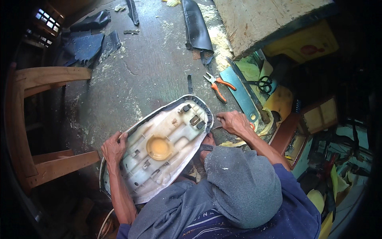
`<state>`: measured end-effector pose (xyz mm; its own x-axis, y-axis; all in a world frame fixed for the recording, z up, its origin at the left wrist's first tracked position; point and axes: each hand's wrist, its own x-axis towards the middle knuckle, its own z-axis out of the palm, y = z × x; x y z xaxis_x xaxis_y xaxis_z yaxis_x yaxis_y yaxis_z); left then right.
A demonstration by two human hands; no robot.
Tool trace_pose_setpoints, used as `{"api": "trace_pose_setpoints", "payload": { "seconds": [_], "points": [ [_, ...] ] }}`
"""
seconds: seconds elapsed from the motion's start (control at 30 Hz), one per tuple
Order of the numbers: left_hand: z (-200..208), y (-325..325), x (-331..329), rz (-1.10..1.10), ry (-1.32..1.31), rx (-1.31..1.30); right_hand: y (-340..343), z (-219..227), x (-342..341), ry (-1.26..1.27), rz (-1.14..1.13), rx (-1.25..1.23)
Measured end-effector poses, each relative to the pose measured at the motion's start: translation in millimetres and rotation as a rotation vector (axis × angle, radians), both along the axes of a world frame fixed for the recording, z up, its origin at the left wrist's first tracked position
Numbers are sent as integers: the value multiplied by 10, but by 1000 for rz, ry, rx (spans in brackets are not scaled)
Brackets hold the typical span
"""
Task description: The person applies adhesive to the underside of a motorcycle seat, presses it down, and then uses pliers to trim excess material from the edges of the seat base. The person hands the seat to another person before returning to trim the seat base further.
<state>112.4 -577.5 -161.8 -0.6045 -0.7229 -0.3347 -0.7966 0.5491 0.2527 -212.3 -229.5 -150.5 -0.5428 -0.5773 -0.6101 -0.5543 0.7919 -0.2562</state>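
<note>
An upside-down motorcycle seat (pixel 135 163) lies tilted in front of me, its pale plastic base facing up with a round tan recess in it. Dark cover material is folded over its far rim. My left hand (pixel 114 148) grips the seat's left edge, thumb on top and fingers around the side. Just beyond the right end of the seat, my right hand (pixel 232 122) is closed, fingertips pinched together. Whatever it may hold is too small to make out. A foot with a dark strap (pixel 207 147) touches the seat's near right side.
Orange-handled pliers (pixel 217 86) lie beyond my right hand, beside a teal strip (pixel 237 91) and black-handled scissors (pixel 263 84). Black material pieces (pixel 197 30) and blue scraps (pixel 88 47) are scattered farther off. A wooden frame (pixel 59 169) stands at left; a board (pixel 270 20) at far right.
</note>
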Motion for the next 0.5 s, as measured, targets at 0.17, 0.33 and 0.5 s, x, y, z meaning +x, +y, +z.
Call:
{"api": "trace_pose_setpoints", "payload": {
  "seconds": [0.17,0.33,0.5],
  "points": [
    [-3,4,12,-13,3,-11,-214,17,-43,56,141,135],
    [-35,-41,-27,-17,-26,6,-3,-430,-90,-235,-153,-140],
    [-8,-49,-23,-14,-70,42,251,-654,-61,-711,-602,-294]
  ]
}}
